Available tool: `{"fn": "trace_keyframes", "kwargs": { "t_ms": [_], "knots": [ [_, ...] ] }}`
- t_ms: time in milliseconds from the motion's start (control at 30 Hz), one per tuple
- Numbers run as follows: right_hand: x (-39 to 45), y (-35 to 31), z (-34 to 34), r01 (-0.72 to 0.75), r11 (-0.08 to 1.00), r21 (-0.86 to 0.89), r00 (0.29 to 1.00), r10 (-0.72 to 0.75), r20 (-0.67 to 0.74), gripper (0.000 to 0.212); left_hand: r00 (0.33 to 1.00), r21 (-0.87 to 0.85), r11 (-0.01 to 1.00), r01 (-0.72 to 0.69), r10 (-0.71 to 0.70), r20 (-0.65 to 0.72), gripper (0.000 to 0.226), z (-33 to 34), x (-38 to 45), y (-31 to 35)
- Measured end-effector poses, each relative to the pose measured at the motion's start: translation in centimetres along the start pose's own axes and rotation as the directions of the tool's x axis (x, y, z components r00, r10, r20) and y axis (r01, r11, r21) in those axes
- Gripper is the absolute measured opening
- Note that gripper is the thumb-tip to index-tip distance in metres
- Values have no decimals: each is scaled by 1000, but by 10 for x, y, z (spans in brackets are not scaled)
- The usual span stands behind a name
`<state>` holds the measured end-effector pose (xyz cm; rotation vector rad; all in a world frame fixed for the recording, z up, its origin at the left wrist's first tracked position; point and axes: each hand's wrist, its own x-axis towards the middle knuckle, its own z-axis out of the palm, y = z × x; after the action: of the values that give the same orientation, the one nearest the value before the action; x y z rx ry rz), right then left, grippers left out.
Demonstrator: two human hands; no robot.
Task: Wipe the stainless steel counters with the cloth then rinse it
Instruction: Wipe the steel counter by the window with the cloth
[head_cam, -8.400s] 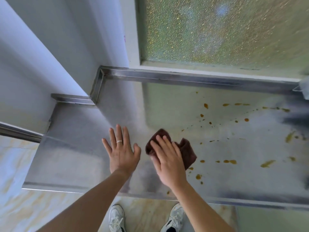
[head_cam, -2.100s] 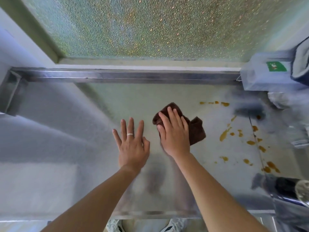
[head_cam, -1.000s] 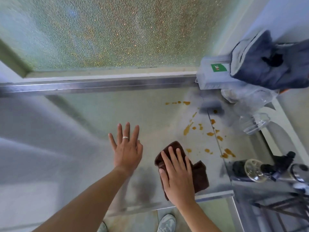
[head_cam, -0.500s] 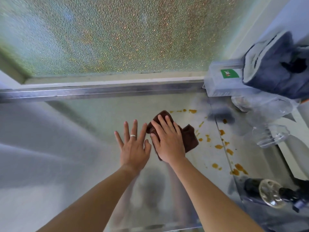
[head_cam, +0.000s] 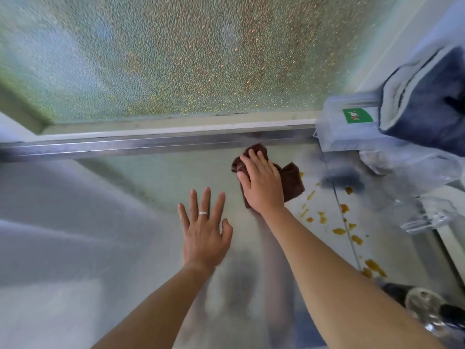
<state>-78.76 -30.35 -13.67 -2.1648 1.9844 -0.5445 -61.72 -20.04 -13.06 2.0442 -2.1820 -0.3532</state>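
Note:
A dark brown cloth (head_cam: 292, 181) lies on the stainless steel counter (head_cam: 105, 205) close to the raised back rim. My right hand (head_cam: 261, 183) presses flat on top of it, covering most of it. My left hand (head_cam: 203, 230) rests palm down on the bare steel to the left, fingers spread, a ring on one finger. Several orange-brown sauce spots (head_cam: 339, 231) dot the counter to the right of the cloth.
A frosted window (head_cam: 176, 54) rises behind the steel back rim (head_cam: 151, 143). At the right stand a clear plastic box with a green label (head_cam: 352, 127), a dark blue cloth bundle (head_cam: 427, 102), clear plastic pieces (head_cam: 427, 217) and a dark round-topped object (head_cam: 422, 303).
My right hand has pushed the cloth away from me, up to the back rim, over the spots there. My left hand stays flat on the counter.

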Motion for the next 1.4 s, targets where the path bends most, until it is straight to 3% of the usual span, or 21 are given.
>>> {"fn": "trace_keyframes", "kwargs": {
  "t_ms": [300, 433, 500, 533, 567, 600, 633, 667, 700, 733, 767, 800, 833, 900, 933, 1000, 1067, 1133, 1400],
  "knots": [
    [-124, -38, -2, -16, 991, 131, 1000, 19, -19, 38, 999, -66, 998, -5, 2, -45, 59, -1, -2, 0],
    [-168, -66, -14, -49, 952, 303, 992, 81, -95, 31, 999, -109, 994, -25, 20, -46, 60, -6, -8, 0],
    [-185, -79, -31, -154, 883, 443, 976, 207, -73, 25, 997, -130, 989, -67, 61, -49, 61, -10, -14, -2],
    [-187, -84, -44, -266, 792, 550, 943, 331, -20, 22, 995, -140, 986, -90, 84, -51, 61, -11, -17, -4],
    [-185, -86, -59, -378, 626, 682, 885, 460, 69, 20, 993, -147, 983, -110, 103, -53, 61, -13, -20, -5],
    [-180, -86, -76, -432, 378, 819, 814, 555, 173, 22, 992, -147, 981, -125, 119, -52, 61, -14, -23, -6],
    [-173, -80, -93, -422, 92, 902, 748, 597, 290, 24, 990, -141, 980, -140, 135, -46, 60, -15, -25, -6],
    [-167, -69, -108, -379, -121, 917, 709, 599, 372, 25, 988, -132, 979, -155, 151, -37, 60, -16, -26, -5],
    [-162, -54, -122, -364, -201, 909, 699, 587, 410, 25, 986, -123, 978, -169, 167, -26, 60, -16, -27, -3],
    [-158, -37, -131, -407, -117, 906, 701, 596, 392, 23, 984, -116, 977, -180, 179, -16, 60, -17, -28, 0],
    [-157, -19, -136, -484, 104, 869, 700, 641, 313, 22, 982, -112, 975, -190, 190, -6, 60, -16, -29, 4],
    [-159, 3, -135, -567, 367, 737, 690, 701, 182, 26, 980, -111, 974, -197, 198, 3, 60, -16, -29, 8],
    [-162, 21, -133, -615, 530, 583, 665, 747, 22, 31, 979, -111, 973, -200, 202, 9, 61, -14, -30, 13],
    [-166, 39, -131, -567, 726, 390, 650, 685, -329, 34, 982, -107, 977, -186, 188, 11, 60, -9, -31, 23],
    [-167, 40, -127, -504, 806, 311, 705, 592, -392, 37, 985, -101, 980, -170, 172, 7, 59, -6, -30, 28],
    [-171, 34, -107, -348, 929, 125, 889, 369, -269, 47, 991, -76, 988, -137, 137, 3, 57, 1, -29, 36],
    [-186, 22, -74, -243, 968, -59, 970, 241, -45, 60, 993, -36, 992, -117, 118, 2, 56, 8, -28, 39],
    [-199, 15, -48, -202, 962, -182, 976, 214, 48, 67, 993, -9, 993, -119, 119, 1, 56, 12, -27, 38],
    [-149, 49, -47, -344, 900, -268, 930, 365, 34, 54, 993, 40, 992, -120, 120, 3, 60, 17, -18, 39]
  ]
}}
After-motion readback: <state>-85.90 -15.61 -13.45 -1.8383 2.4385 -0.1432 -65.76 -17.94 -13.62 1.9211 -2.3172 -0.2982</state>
